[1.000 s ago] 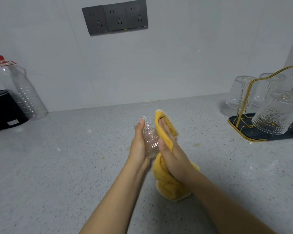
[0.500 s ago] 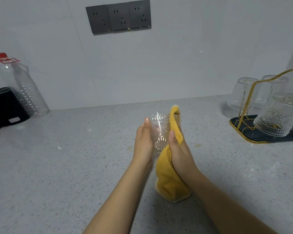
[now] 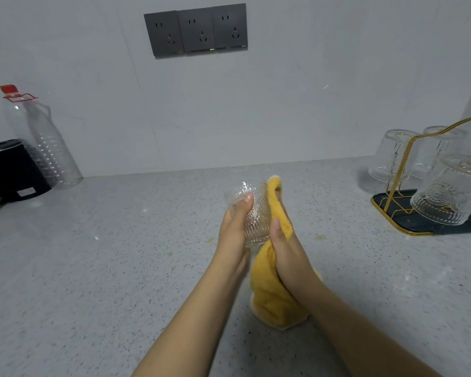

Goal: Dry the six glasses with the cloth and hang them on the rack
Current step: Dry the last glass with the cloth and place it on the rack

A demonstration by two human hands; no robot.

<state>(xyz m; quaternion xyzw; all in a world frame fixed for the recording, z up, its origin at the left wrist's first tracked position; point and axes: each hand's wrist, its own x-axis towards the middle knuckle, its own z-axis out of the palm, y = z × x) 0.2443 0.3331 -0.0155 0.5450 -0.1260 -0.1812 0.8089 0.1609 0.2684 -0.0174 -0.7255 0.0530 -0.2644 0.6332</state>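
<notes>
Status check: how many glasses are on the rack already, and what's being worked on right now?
Done: at least three glasses hang upside down on the gold rack; its right side runs out of frame, so there may be more. In hand: the left hand holds a patterned glass while the right hand presses the yellow cloth against it. Left: hanging this glass.

The left hand [image 3: 233,227] grips a patterned glass [image 3: 252,213] above the speckled counter [image 3: 93,268]; at its 3 o'clock the right hand [image 3: 286,248] presses a yellow cloth [image 3: 272,292] against it. A gold rack [image 3: 403,186] (glasses already hung) stands at 2 o'clock.
</notes>
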